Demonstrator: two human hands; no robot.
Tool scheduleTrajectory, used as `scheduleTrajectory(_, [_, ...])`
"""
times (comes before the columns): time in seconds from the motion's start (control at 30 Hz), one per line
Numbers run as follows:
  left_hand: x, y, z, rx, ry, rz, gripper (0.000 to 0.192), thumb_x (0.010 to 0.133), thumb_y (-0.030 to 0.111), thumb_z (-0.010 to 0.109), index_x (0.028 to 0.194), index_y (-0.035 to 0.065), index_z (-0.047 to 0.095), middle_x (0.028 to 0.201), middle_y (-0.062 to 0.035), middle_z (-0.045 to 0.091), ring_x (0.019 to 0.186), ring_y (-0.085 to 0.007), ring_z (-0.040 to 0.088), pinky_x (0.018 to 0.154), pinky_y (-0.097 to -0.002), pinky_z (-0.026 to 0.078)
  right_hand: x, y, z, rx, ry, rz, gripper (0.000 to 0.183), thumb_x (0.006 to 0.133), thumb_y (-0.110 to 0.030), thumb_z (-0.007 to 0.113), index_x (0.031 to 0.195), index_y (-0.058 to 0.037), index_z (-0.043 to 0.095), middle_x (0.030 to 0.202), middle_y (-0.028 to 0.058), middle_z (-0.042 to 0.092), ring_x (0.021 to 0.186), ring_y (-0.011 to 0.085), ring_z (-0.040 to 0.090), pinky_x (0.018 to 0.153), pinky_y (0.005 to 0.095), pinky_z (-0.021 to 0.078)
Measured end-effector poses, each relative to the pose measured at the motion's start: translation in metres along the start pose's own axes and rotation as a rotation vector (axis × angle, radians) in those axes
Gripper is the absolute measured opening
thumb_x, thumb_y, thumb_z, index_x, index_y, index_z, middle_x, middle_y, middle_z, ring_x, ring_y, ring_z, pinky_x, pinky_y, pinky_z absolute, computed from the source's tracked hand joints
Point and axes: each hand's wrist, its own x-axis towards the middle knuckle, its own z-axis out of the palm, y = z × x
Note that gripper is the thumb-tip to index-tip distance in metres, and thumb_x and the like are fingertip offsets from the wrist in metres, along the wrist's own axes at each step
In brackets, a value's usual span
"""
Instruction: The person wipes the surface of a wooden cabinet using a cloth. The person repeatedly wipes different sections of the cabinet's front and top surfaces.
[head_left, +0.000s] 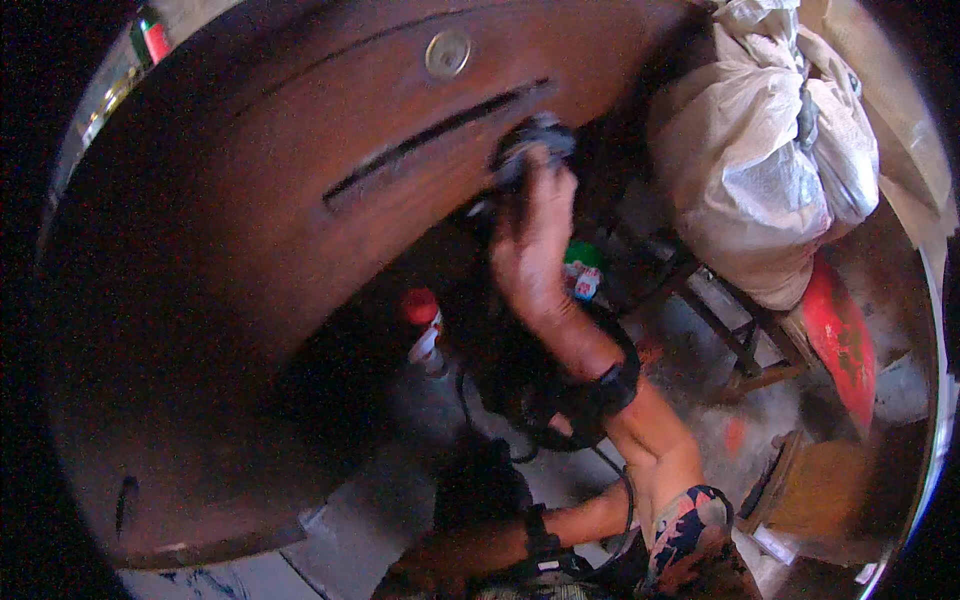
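Observation:
My right hand reaches up from the lower right, its fingers closed on a dark, rounded object with grey parts, too blurred to name. The object is at the lower edge of a large reddish-brown panel, possibly wooden, and seems to touch it. Above it the panel has a long dark slot and a round metal fitting. A dark band circles my right arm. At the bottom another forearm with a dark band, apparently my left, shows; its hand cannot be made out.
Below the panel stand a red-capped can and a green-topped container. At the right are a tied, whitish woven sack, a red curved piece, a dark frame and a brown board. A black cable loops beside my arm.

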Motion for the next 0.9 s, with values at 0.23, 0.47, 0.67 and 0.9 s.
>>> scheduleTrajectory(0.23, [-0.015,0.028,0.027,-0.027,0.054,-0.019,0.03,0.077,0.022,0.056,0.102,0.0043,0.056,0.094,-0.0138,0.061,0.086,-0.0296,0.06,0.072,-0.0427,0.046,-0.13,-0.066,0.005,-0.792,-1.177,-0.448,0.051,0.074,0.001,0.057,0.123,-0.0124,0.053,0.118,0.0181,0.05,0.103,0.0364,0.051,0.089,0.0443,0.0416])
scheduleTrajectory(0.47, [0.005,0.037,0.018,-0.007,0.128,-0.067,0.044,0.078,0.027,0.058,0.114,0.0031,0.051,0.104,-0.0163,0.059,0.093,-0.0321,0.059,0.078,-0.0449,0.046,-0.111,-0.186,-0.119,-1.278,-0.855,-0.126,0.059,0.065,0.003,0.055,0.124,-0.0026,0.051,0.118,0.0174,0.054,0.113,0.0328,0.05,0.098,0.0374,0.0386])
scheduleTrajectory(0.67, [0.031,0.043,-0.004,-0.482,0.203,-0.261,0.068,0.08,0.034,0.058,0.133,-0.0001,0.034,0.12,-0.023,0.052,0.105,-0.0375,0.054,0.087,-0.0467,0.042,-0.142,-0.308,-0.284,-1.521,-0.003,0.164,0.049,0.094,-0.025,0.049,0.134,0.0013,0.04,0.135,0.0152,0.044,0.123,0.0252,0.041,0.104,0.0342,0.0293])
scheduleTrajectory(0.9, [0.06,0.043,0.018,-1.064,0.686,-0.307,0.089,0.082,0.053,0.059,0.142,0.0026,0.017,0.133,-0.0231,0.041,0.121,-0.0329,0.042,0.101,-0.0387,0.036,-0.22,-0.305,-0.309,-1.225,0.177,0.339,0.06,0.095,-0.036,0.047,0.139,0.0013,0.03,0.137,0.0171,0.04,0.118,0.0273,0.046,0.099,0.0341,0.0355])
